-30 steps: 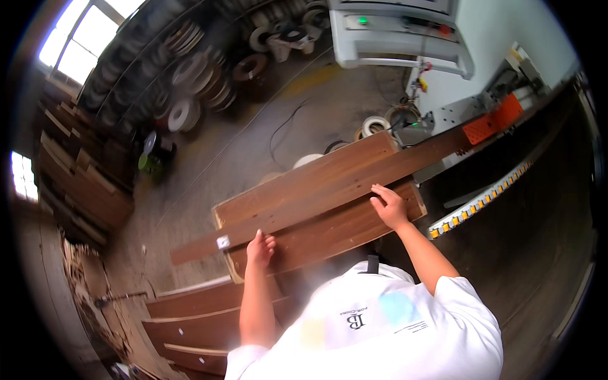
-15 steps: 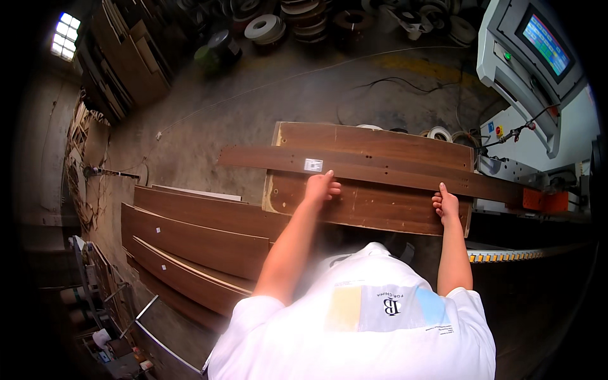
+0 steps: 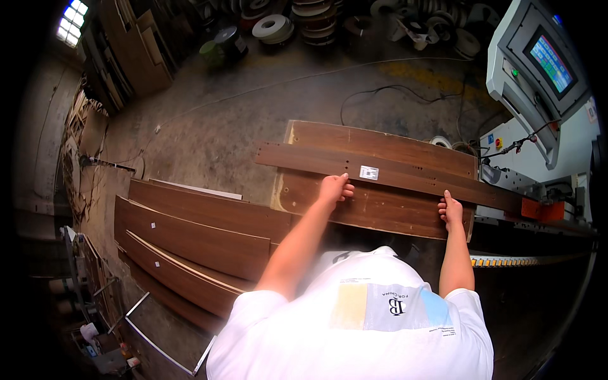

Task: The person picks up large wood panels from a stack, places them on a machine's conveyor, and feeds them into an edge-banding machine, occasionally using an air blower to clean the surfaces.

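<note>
A long, narrow brown wooden board (image 3: 399,177) with small dark holes and a white label (image 3: 369,172) lies across a wider brown panel (image 3: 380,212). Its right end reaches an orange part (image 3: 542,209) of a machine. My left hand (image 3: 335,190) is at the board's near edge, just left of the label, with the fingers curled and the thumb side against the edge. Farther right, my right hand (image 3: 450,210) is closed at the same edge, its thumb pointing up along it. The undersides of both grips are hidden.
The machine's control panel (image 3: 544,60) with a lit screen rises at the right. Several brown boards (image 3: 196,234) are stacked at the left. Rolls of edging (image 3: 272,28) stand along the back, and a black cable (image 3: 380,90) lies on the floor.
The narrow board has slid right across the wider panel, toward the machine, carrying its label along. My left hand has shifted slightly right; my right hand stays near the same place.
</note>
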### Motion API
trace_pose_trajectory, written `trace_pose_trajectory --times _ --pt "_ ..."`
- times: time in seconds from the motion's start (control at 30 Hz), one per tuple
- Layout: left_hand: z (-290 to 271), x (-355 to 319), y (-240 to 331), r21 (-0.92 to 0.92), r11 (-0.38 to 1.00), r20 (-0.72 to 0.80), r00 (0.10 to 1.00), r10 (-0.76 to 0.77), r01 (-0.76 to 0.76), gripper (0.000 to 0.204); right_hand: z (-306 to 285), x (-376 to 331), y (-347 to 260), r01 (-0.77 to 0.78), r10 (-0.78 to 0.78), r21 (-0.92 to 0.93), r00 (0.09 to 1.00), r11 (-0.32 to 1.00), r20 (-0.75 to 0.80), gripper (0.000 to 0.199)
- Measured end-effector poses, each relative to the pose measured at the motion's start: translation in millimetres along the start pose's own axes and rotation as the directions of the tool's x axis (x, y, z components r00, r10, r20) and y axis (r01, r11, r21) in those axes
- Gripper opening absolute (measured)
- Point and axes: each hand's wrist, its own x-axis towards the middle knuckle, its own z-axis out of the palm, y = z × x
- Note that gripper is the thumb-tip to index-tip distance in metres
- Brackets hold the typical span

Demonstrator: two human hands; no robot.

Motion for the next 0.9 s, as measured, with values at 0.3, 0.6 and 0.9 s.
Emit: trace_pose_trajectory --times 0.3,0.6,0.9 --pt "-6 -1 -5 0.024 1.0 0.049 0.999 0.0 -0.001 0.034 3 0 6 0.057 -0.058 0.009 0.998 0.998 0.03 0.042" --pt "4 -16 7 0.092 0.995 0.046 0.998 0.031 -0.036 0.027 -3 13 18 0.063 -0.062 0.014 0.997 0.998 -0.035 0.044" --pt "3 -13 1 0.12 0.99 0.052 0.996 0.072 -0.077 0.025 -3 5 11 0.066 -0.067 -0.025 0.997 0.997 -0.036 0.046"
